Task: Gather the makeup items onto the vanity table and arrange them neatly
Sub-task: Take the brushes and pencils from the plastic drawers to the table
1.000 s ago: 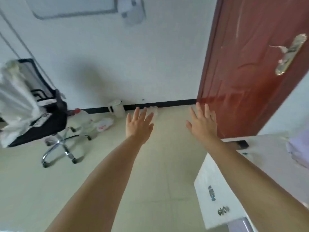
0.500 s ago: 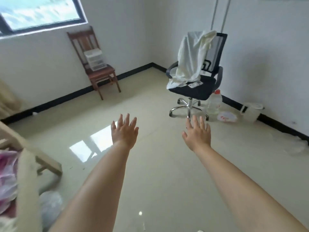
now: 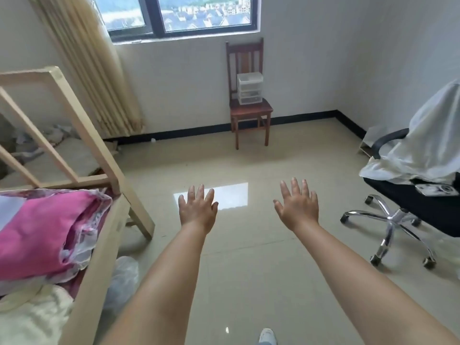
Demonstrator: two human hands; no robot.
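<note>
Both arms stretched forward over the tiled floor [image 3: 249, 270], left hand [image 3: 198, 210] and right hand [image 3: 297, 207] released, fingers spread, grasping nothing. Far ahead, small clear drawer organizer [image 3: 249, 88] sitting on wooden chair [image 3: 249, 110] below window [image 3: 179, 13].
</note>
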